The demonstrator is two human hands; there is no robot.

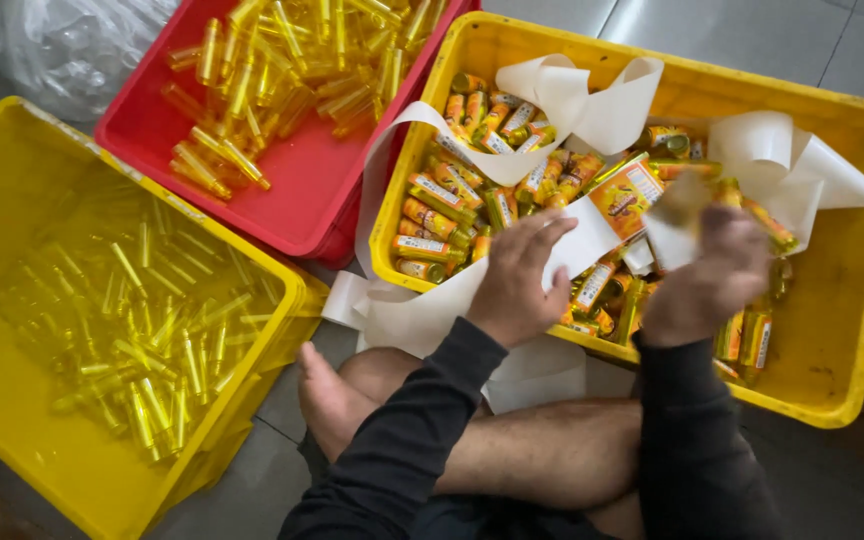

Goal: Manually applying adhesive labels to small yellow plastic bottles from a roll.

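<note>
While the left hand [519,278] lies open on white backing strip [422,310], the right hand [704,275] grips a blurred label [674,205].

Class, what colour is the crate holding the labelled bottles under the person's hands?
Yellow: the crate, seen in the head view.

yellow crates [857,330]: 2 | red crate [282,200]: 1 | hands [517,285]: 2 | bottles: too many to count

"What are the crates?"
"Smooth moulded plastic: the yellow crate [857,330] slightly scuffed, the red crate [282,200] glossy."
"The vials?"
"Clear, shiny vials [242,70], glass or plastic, I can't tell. The backing strip [592,100] is matt white paper."
</note>
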